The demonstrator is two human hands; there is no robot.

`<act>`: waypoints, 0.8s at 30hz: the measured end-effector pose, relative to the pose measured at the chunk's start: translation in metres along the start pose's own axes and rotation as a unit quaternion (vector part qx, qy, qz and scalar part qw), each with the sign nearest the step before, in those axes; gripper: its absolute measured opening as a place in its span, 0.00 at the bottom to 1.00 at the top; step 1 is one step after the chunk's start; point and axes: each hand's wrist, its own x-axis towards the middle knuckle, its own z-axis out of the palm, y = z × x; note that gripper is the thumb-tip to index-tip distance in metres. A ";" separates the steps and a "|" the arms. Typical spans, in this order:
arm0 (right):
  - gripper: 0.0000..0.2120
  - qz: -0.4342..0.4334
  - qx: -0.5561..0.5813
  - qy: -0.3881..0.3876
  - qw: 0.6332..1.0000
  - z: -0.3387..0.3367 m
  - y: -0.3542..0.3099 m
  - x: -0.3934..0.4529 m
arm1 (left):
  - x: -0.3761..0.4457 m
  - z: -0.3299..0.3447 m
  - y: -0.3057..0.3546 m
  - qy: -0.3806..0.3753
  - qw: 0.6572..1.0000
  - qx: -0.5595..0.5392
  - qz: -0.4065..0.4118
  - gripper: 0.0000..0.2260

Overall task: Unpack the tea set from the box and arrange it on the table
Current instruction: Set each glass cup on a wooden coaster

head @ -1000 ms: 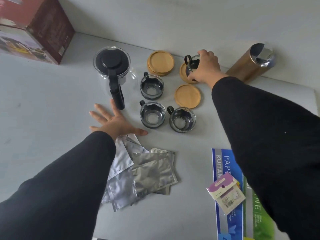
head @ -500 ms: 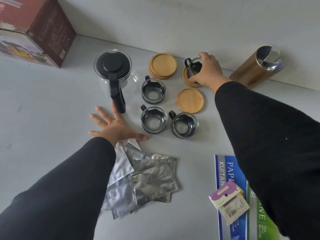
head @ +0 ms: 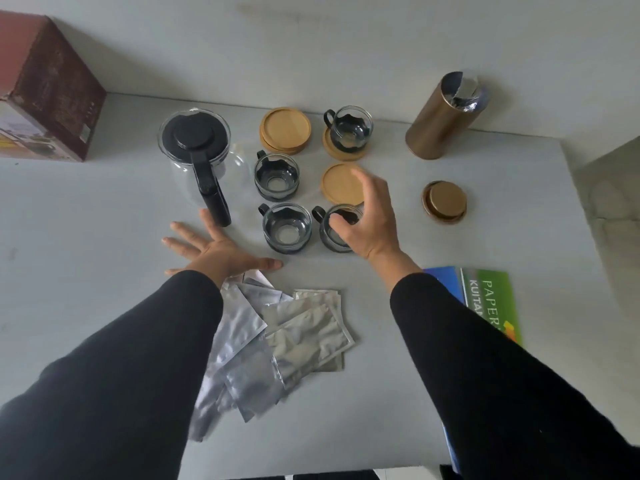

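A glass teapot [head: 194, 147] with a black lid and handle stands at the back left. One glass cup [head: 349, 128] rests on a bamboo coaster [head: 341, 154] at the back. Two more cups [head: 277, 174] [head: 286, 226] stand bare on the table. A fourth cup [head: 328, 236] is partly hidden under my right hand [head: 372, 223], which hovers over it with fingers apart and the thumb at its rim. A single coaster [head: 337, 183] lies just behind that cup. A stack of coasters [head: 285, 128] sits beside the teapot. My left hand [head: 214, 251] lies flat, fingers spread, before the teapot handle.
The brown box [head: 45, 91] stands at the far left by the wall. A gold canister [head: 443, 123] with torn foil stands at the back right, its lid [head: 444, 200] in front of it. Foil sachets [head: 294, 334] lie near me, paper booklets [head: 488, 303] at the right.
My right hand has let go of the back cup, now standing on its coaster, and has drawn back over the front right cup. My left hand stays flat.
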 end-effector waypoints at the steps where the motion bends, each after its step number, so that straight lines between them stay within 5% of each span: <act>1: 0.37 0.006 -0.007 -0.020 1.000 0.001 0.000 -0.010 | -0.001 0.000 0.000 0.002 1.000 -0.003 0.006 0.74; 5: 0.39 0.018 -0.080 -0.082 0.993 0.007 0.001 -0.030 | -0.006 0.000 -0.001 0.009 1.000 -0.004 0.017 0.73; 24: 0.42 0.041 -0.102 -0.046 0.993 -0.012 0.003 0.037 | -0.008 -0.003 0.000 0.000 1.000 0.016 0.012 0.73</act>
